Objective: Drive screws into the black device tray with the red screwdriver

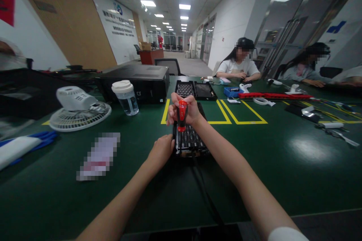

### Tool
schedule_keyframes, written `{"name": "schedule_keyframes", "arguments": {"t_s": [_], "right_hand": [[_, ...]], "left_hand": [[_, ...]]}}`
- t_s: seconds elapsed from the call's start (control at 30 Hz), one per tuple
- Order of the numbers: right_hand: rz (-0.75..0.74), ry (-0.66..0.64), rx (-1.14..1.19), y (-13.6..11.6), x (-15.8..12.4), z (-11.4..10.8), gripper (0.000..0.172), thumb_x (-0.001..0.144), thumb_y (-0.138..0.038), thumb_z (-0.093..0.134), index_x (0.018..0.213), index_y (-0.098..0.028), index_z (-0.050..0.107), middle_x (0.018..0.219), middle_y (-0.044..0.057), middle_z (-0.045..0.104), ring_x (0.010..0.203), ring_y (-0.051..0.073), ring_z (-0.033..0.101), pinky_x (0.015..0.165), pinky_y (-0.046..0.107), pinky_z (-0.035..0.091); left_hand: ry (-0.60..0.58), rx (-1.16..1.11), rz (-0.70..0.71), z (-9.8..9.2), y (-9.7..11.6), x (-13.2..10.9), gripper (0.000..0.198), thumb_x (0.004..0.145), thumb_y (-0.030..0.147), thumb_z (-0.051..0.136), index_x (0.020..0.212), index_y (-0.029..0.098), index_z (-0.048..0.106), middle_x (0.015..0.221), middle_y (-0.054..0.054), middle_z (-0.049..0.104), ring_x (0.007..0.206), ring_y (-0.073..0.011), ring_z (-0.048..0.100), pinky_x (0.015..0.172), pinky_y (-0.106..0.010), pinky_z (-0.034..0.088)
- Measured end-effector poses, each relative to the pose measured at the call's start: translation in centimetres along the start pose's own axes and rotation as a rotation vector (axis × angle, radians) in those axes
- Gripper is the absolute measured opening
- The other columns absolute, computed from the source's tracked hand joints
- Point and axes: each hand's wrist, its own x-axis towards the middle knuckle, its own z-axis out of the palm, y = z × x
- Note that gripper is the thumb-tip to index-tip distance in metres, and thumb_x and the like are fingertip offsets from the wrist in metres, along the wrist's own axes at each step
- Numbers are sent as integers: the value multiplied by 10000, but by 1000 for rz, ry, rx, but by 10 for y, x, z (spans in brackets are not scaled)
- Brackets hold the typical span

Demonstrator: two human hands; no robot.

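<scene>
My right hand [190,111] is wrapped round a red and black screwdriver [181,116], held upright with its shaft pointing down at a black device [190,139]. The device has a patterned inner surface and lies on the green table. At its left edge rests my left hand [163,147], its thumb against the side; its other fingers are mostly hidden. A black cable [204,188] runs from the device towards the table's front edge. Just beyond my right hand sits an open black case [185,89] with a similar patterned inside.
To the left are a white fan [80,115], a lidded cup [126,99], a large black box [141,79] and blue-white gloves [25,145]. On the right lie a blue tray [232,92], a red strip [271,95] and a white ring [261,101]. People sit across the table.
</scene>
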Motion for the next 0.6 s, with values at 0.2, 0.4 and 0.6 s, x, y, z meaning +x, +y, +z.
{"name": "schedule_keyframes", "arguments": {"t_s": [0.2, 0.4, 0.6], "right_hand": [[61, -23, -61, 3, 4, -11, 247, 737, -452, 266, 710, -211, 307, 648, 73, 596, 449, 184, 567, 360, 340, 475], [51, -107, -129, 7, 3, 1, 380, 792, -530, 184, 693, -210, 362, 500, 2, 510, 265, 111, 385, 274, 252, 353], [-2, -208, -88, 9, -3, 12, 346, 811, -486, 261, 642, -207, 376, 431, -44, 437, 266, 96, 353, 284, 220, 331]], "left_hand": [[13, -21, 36, 0, -1, 0, 247, 891, 229, 371, 977, 165, 593, 976, -94, 666, 904, -193, 628, 774, -274, 435], [1, -1, 15, 1, 0, 0, 230, 889, 232, 374, 950, 165, 587, 962, -93, 666, 887, -196, 630, 751, -273, 433], [2, -8, 7, 1, 0, 1, 224, 892, 242, 374, 941, 169, 580, 950, -89, 662, 893, -183, 627, 766, -260, 429]]}}
